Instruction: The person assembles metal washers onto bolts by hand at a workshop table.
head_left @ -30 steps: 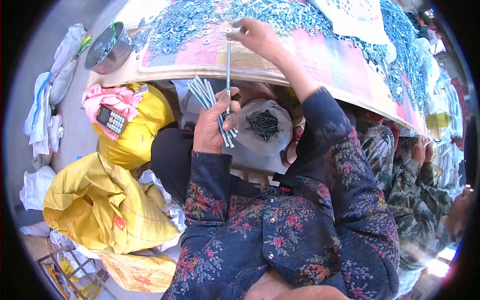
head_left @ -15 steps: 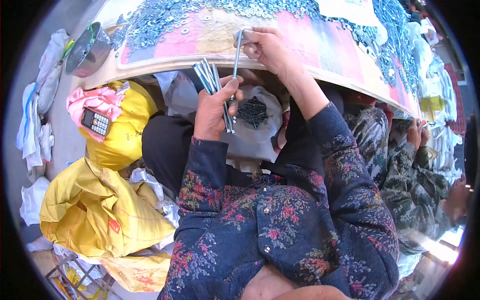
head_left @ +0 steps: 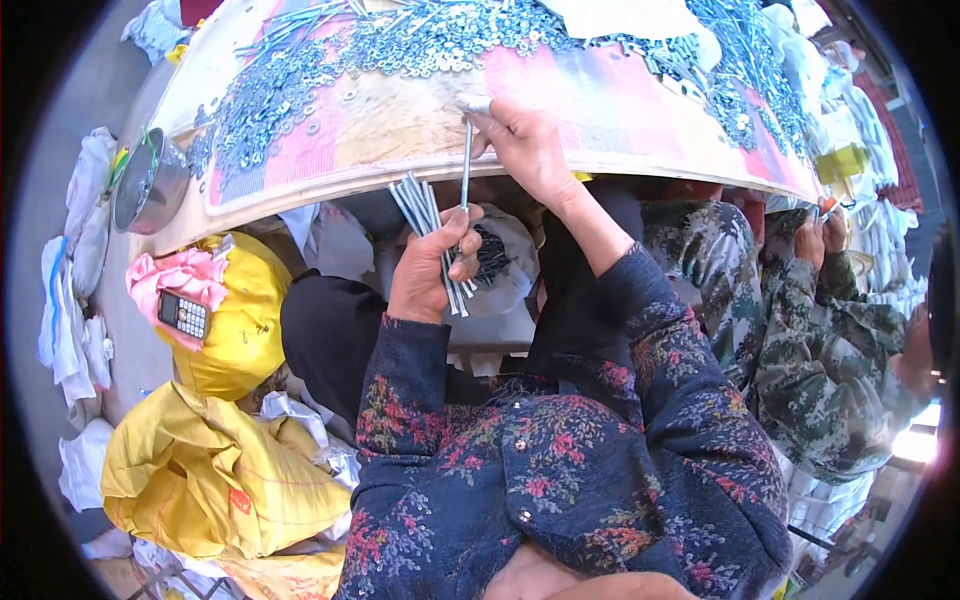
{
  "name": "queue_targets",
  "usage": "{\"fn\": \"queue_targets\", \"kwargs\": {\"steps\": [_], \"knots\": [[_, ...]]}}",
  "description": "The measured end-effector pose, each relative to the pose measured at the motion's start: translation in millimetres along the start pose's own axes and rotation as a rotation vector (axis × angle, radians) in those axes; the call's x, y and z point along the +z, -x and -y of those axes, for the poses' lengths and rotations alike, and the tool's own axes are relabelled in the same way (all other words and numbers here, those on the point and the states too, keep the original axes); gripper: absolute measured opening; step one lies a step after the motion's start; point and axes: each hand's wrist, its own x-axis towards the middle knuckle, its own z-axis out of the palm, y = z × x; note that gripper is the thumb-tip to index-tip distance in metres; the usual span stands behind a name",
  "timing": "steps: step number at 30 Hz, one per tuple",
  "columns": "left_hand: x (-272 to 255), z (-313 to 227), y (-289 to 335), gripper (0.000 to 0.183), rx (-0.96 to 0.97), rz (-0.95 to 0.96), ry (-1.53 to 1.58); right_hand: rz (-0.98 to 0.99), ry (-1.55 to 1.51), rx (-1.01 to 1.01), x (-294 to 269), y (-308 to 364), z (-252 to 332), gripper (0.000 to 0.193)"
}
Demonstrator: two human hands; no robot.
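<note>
Left hand: The left hand (head_left: 432, 265) closes around a bundle of long bolts (head_left: 422, 210), heads down below the fist, thumb bracing one apart.
Lone bolt: The lone bolt (head_left: 467, 165) stands nearly upright above the thumb, apart from the bundle.
Right hand: The right hand (head_left: 525, 150) brings its thumb and fingers to the bolt's upper tip; whether they pinch it or a small part there cannot be told.
Good handling: A firm thumb steadies the shaft best; fingertips should work in line with it, since sideways pressure could tilt it or loosen the bundle.
Tabletop: Loose flat washers (head_left: 265, 115) spread across a striped cloth (head_left: 385, 112), within easy reach.
Below: Dark fasteners (head_left: 490, 255) fill a pale bag (head_left: 515, 270) behind the left hand.
</note>
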Motion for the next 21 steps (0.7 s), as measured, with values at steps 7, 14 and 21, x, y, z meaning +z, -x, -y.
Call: {"fn": "queue_targets", "kwargs": {"steps": [7, 14, 21], "knots": [[7.7, -5.8, -3.0, 0.026, 0.088, -0.08, -0.136, -0.013, -0.191, 0.116, 12.8, 0.6, 3.0, 0.011], [-9.4, -42.1, 2.2, 0.02, 0.342, -0.157, -0.033, 0.194, 0.258, -0.159, -0.8, -23.8, -7.2, 0.015], [11.1, -20.9, -11.0, 0.023, 0.276, -0.249, -0.258, -0.262, 0.745, -0.421, 3.3, -104.6, -101.4, 0.026]]}}
